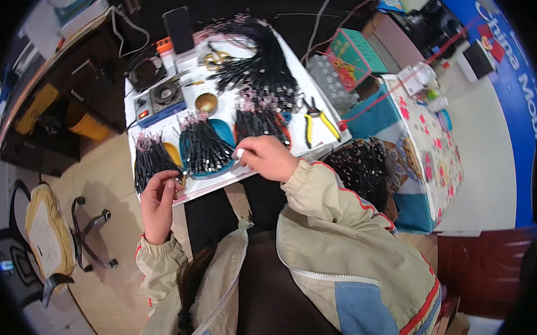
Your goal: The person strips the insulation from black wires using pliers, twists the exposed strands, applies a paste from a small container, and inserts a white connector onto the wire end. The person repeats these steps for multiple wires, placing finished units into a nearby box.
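- At the near edge of the white bench (163, 112), the left hand (159, 201) pinches one thin black cable piece (173, 174) beside a bundle of black cables (152, 159).
- Right hand (268, 157) is closed around a small white object (240, 153), just beside the blue tray (220, 165) of cable pieces.
- Yellow-handled pliers (317, 117) lie farther right.

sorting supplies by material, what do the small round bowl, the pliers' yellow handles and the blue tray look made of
Small round bowl: probably brass, from its golden metallic sheen. Pliers' yellow handles: likely plastic or rubber sleeves, smooth and bright, over dark metal. Blue tray: seemingly plastic, evenly coloured and matte.
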`<state>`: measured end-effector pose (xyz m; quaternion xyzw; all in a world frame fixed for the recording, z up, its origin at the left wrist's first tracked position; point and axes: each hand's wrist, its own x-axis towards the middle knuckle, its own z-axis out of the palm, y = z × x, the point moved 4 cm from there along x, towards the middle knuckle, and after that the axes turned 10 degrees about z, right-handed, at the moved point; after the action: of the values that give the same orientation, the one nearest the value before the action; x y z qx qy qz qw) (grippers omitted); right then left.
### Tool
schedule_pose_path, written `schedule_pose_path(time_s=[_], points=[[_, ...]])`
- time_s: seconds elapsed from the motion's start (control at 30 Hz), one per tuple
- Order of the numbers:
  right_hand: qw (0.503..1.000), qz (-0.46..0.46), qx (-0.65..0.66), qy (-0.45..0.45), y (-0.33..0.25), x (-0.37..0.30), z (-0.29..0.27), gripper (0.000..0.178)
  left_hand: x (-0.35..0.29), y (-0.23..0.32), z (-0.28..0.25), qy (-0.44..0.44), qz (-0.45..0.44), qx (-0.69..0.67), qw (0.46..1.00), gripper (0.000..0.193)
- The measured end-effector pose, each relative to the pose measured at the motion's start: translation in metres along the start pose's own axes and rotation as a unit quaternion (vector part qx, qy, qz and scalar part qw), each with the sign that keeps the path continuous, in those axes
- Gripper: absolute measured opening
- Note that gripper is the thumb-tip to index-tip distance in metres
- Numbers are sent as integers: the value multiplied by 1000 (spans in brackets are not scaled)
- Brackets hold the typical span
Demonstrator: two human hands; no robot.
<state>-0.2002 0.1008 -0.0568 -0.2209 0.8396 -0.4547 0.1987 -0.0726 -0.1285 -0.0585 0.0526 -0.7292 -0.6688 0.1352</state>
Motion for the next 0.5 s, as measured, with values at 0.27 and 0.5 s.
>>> schedule_pose_path(time_s=[0.27,0.5], points=[[992,94,83,-27,17,-56,6,50,-35,6,41,-34,96,30,994,19],[984,107,76,-118,63,-96,58,44,-78,-7,23,34,35,7,999,19]])
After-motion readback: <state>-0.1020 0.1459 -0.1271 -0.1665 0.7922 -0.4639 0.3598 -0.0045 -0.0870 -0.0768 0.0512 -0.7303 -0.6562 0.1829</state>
